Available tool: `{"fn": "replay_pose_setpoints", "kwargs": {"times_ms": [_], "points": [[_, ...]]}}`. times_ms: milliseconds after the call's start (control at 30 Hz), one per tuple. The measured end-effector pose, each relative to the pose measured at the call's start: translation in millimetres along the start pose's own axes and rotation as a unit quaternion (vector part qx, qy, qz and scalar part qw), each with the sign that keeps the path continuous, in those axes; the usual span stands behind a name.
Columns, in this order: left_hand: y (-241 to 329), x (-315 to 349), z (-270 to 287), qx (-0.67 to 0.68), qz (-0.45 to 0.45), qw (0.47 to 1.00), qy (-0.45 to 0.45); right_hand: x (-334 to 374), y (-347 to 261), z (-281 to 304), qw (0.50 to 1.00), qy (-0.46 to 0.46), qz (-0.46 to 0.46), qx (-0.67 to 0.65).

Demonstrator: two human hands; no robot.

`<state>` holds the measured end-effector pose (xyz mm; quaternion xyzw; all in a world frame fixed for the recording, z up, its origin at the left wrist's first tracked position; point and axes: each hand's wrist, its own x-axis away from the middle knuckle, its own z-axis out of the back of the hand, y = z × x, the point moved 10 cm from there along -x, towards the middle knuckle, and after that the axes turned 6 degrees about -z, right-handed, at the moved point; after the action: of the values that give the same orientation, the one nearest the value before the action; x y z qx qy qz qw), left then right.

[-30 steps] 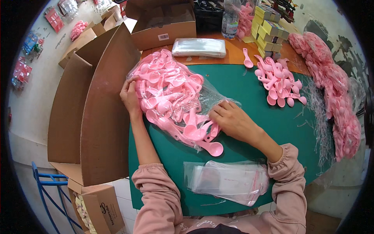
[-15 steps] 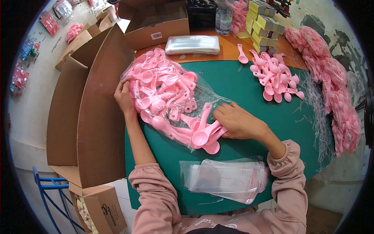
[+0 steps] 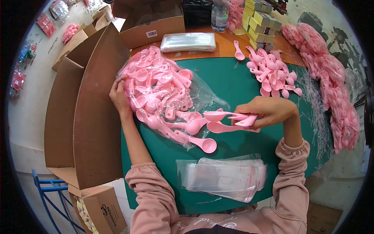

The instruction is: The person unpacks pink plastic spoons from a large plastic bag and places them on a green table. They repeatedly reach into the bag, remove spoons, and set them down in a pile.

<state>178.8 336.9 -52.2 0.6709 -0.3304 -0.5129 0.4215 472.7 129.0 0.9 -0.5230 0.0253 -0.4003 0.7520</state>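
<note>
A clear plastic bag full of pink measuring spoons [image 3: 156, 85] lies on the green mat, its mouth toward the middle. My left hand [image 3: 120, 95] is closed on the bag's left side. My right hand [image 3: 269, 111] grips several pink measuring spoons [image 3: 220, 127], held apart from the bag with their bowls pointing left. One spoon [image 3: 206, 145] sticks out of the bag's mouth onto the mat. Close to me lies a stack of flat clear plastic sleeves [image 3: 226, 177]. Beyond my right hand sits a loose pile of pink spoons [image 3: 272, 72].
A large open cardboard box [image 3: 99, 109] stands at the left. Along the far edge are another box [image 3: 154, 21], a pack of clear sleeves [image 3: 188, 42], a water bottle [image 3: 219, 17], yellow card stacks [image 3: 261, 25] and a single spoon [image 3: 239, 50]. Bagged pink spoons [image 3: 335, 85] hang at right.
My right hand has drawn several spoons out of the bag's mouth and moved right with them. My left hand stays on the bag. The whole view has shifted slightly.
</note>
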Motion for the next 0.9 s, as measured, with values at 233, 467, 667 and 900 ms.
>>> {"fn": "replay_pose_setpoints", "kwargs": {"times_ms": [233, 467, 667, 900], "points": [[-1.2, -1.6, 3.2, -0.005, -0.007, 1.0, -0.003, 17.4, -16.0, 13.6, 0.998, 0.057, 0.024, -0.022], [2.1, 0.9, 1.0, 0.002, -0.001, 1.0, -0.001, 22.8, 1.5, 26.3, 0.993, 0.063, -0.034, -0.089], [2.8, -1.4, -0.9, -0.014, -0.009, 1.0, 0.002, 78.0, 81.4, 100.9, 0.939, 0.334, -0.058, -0.053], [-2.8, -0.4, -0.8, 0.001, -0.011, 1.0, 0.009, 98.8, 120.0, 146.3, 0.889, 0.445, -0.112, -0.003]]}}
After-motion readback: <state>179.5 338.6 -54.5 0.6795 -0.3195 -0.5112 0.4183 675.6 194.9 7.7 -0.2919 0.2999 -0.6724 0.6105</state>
